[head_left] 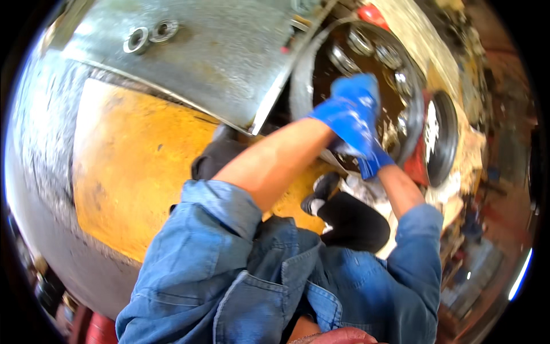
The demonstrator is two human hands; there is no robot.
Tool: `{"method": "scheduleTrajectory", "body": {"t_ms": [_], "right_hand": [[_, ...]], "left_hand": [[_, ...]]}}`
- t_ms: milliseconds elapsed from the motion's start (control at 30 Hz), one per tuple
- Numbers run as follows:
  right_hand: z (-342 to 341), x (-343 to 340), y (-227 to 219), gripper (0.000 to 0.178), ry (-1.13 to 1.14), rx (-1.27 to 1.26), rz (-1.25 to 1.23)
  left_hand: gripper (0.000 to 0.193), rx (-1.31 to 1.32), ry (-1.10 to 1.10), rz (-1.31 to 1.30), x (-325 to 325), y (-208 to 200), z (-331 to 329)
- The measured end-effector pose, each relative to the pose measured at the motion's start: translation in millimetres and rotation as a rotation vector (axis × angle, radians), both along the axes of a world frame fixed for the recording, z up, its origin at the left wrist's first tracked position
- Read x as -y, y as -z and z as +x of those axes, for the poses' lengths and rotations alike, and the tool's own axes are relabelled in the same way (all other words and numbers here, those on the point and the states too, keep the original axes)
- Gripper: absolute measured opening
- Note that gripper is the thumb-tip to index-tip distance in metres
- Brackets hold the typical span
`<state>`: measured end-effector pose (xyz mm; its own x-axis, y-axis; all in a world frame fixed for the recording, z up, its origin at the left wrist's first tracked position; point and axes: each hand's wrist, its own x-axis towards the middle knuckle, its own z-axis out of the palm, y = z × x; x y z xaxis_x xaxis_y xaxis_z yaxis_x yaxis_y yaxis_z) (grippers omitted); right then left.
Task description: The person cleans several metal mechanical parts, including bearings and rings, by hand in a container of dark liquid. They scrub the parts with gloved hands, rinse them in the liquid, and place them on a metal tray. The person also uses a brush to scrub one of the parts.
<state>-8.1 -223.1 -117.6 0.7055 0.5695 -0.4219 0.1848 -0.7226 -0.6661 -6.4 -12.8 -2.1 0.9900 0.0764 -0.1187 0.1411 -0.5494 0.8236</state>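
Both my hands wear blue gloves and meet over a round metal pan (303, 74) of dark brown liquid. My left hand (356, 109) reaches across the pan, its fingers closed and slightly blurred; what they hold, if anything, is hidden. Below it, my right hand (373, 160) is at the pan's near side, its fingers hidden behind the left glove. A small shiny patch shows beneath the left glove, too covered to name. Several metal bearing rings lie in the liquid along the far and right sides, among them one ring (342, 59) and another (389, 57).
A grey metal tabletop (189, 69) at upper left carries two bearing rings (136, 40) and a red-tipped tool (292, 35). Its corner juts towards my left forearm. A yellow panel (137, 166) lies below. Right of the pan leans a dark round rim (444, 143).
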Motion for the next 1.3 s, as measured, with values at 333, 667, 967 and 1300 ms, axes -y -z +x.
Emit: {"method": "scheduleTrajectory", "body": {"t_ms": [333,667,967,1300], "right_hand": [[3.4,-2.5,-16.5,0.038,-0.250,-0.034,-0.012],[25.3,-5.6,-17.1,0.030,-0.155,0.150,-0.419],[31.3,-0.5,11.3,0.041,-0.243,0.113,-0.202],[45.5,-33.7,-9.6,0.036,-0.155,-0.007,-0.358]], "left_hand": [[0.032,-0.152,0.122,-0.094,-18.7,-32.0,-21.0],[0.047,0.051,0.009,-0.065,-10.1,5.8,7.2],[0.044,-0.048,-0.080,-0.175,-31.0,-9.1,1.6],[0.035,0.019,-0.089,-0.006,-31.0,3.5,5.6]]}}
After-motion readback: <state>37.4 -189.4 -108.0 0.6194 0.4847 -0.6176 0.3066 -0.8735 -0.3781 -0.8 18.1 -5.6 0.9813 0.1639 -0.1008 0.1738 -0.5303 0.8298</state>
